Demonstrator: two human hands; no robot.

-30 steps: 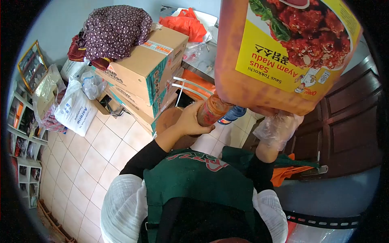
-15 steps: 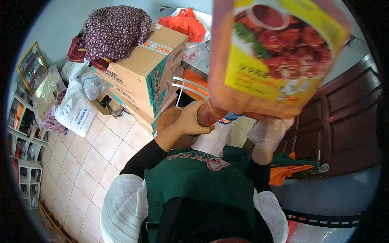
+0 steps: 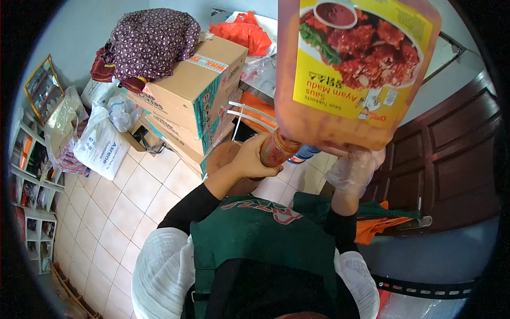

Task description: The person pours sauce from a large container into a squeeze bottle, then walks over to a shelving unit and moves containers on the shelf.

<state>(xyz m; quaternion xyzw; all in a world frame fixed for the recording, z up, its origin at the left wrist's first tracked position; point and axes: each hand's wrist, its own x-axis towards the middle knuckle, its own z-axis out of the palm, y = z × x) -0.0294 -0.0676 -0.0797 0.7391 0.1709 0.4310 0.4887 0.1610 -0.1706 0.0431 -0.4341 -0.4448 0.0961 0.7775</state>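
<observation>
Now, looks like a pour: sauce jug (image 3: 357, 77) tipped at the bottle (image 3: 276, 151)!
Left hand (image 3: 248, 159) clasps bottle, right hand (image 3: 357, 166) grips jug; next calls for steady alignment.

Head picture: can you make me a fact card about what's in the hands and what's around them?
Left hand: grips a small, reddish-orange, cylindrical bottle
Right hand: in clear plastic, under a large, orange-filled plastic jug; fingers hidden
Jug's yellow label: upside down in this view
Bottle and jug: close together; touching unclear
Picture's left: stacked brown cardboard boxes, purple patterned cloth on top
Picture's right: dark brown panelled door
</observation>
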